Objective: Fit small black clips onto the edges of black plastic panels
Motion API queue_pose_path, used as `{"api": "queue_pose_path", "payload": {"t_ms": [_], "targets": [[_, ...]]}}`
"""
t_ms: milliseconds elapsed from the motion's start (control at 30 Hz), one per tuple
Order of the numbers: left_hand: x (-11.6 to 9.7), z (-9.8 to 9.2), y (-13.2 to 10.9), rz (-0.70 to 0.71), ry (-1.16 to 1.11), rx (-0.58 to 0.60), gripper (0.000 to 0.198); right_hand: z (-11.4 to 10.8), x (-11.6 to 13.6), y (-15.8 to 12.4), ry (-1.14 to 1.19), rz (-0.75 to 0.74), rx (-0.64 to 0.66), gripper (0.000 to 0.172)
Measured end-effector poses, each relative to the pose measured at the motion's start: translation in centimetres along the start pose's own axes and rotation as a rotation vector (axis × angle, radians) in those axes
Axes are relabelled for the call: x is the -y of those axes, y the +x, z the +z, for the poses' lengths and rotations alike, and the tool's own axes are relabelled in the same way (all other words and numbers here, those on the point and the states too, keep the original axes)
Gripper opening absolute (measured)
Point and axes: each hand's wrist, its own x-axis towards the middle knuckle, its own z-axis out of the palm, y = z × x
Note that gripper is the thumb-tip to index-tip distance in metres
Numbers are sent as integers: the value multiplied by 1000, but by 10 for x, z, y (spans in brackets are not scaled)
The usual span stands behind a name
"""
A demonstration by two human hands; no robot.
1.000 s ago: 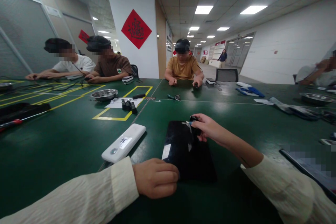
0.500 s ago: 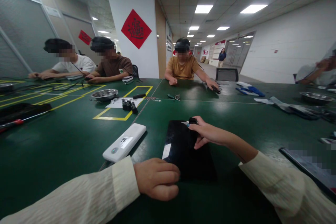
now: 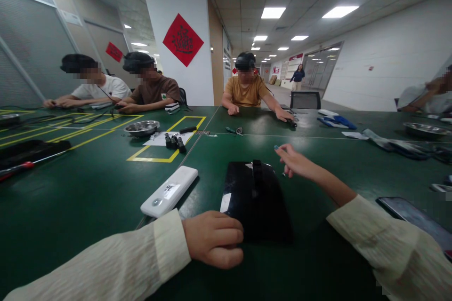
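Observation:
A flat black panel (image 3: 259, 207) lies on the green table (image 3: 88, 197) in front of me. My left hand (image 3: 213, 240) is curled closed at the panel's near left corner and presses on its edge. A small black strap-like part (image 3: 257, 175) lies on the panel's far half. My right hand (image 3: 295, 162) hovers just past the panel's far right corner, its fingertips pinched on a tiny blue piece (image 3: 276, 147). A white power bank (image 3: 169, 191) lies to the left of the panel.
A phone (image 3: 413, 218) lies at the near right. Farther off are a metal bowl (image 3: 142, 127), several small black parts (image 3: 173, 141) in a yellow-taped box, and a red-handled screwdriver (image 3: 16, 168) at left. Other people sit along the far and right edges.
My right hand has lifted off the panel's far edge and moved right and away, pinching the blue piece. The black strap-like part now lies uncovered on the panel. My left hand has stayed put.

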Motion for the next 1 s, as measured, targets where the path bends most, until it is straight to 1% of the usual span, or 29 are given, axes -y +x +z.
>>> {"api": "queue_pose_path", "payload": {"t_ms": [67,133,200,267,367,500,600,667,767,833,933,1000], "targets": [[0,0,1,-1,-1,8,4,-9,-13,6,-139,24,-33,42],[0,-1,3,6,4,12,4,-11,-24,8,-274,50,-12,38],[0,-2,4,7,11,22,4,-4,-30,10,-374,78,35,39],[1,-2,4,0,14,36,5,8,-33,11,-440,91,66,40],[1,-3,4,-6,19,48,6,26,-34,14,-508,71,56,43],[0,-4,5,-15,25,68,6,38,-36,15,-566,6,-12,40],[-1,-3,5,-68,24,90,6,37,-37,11,-573,-70,-68,35],[0,-1,4,-131,1,72,3,33,-32,6,-560,-125,-125,35],[1,1,2,-209,-90,49,21,23,-18,-8,-518,-198,-238,39],[2,2,1,-242,-134,44,29,18,-6,-23,-453,-306,-336,39],[2,2,1,-275,-165,9,31,20,11,-50,-338,-652,-517,38],[2,3,1,-277,-209,-30,34,29,22,-68,-362,-871,-573,35]]}}
